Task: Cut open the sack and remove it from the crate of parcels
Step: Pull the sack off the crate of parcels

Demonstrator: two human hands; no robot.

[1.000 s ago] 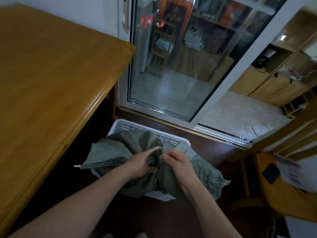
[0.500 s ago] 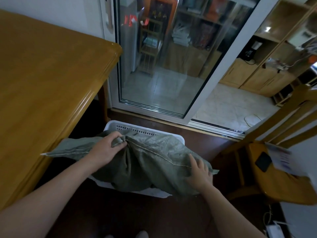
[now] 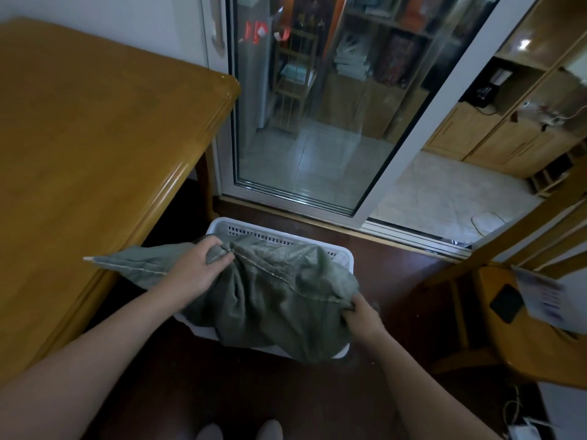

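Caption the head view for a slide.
Left hand and right hand grip the green sack draped over a white crate.

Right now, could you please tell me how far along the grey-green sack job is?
Nothing looks finished: the grey-green woven sack lies over the white plastic crate, its stitched seam seemingly intact. In hand: the left hand and right hand each grip it. Left: cutting it open and lifting it off.

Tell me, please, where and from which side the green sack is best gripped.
Judging by its pose, grip the stitched seam from above at two spread points, where the left hand and right hand hold it: the sack drapes slack over the crate, and the seam is likely its firmest ridge.
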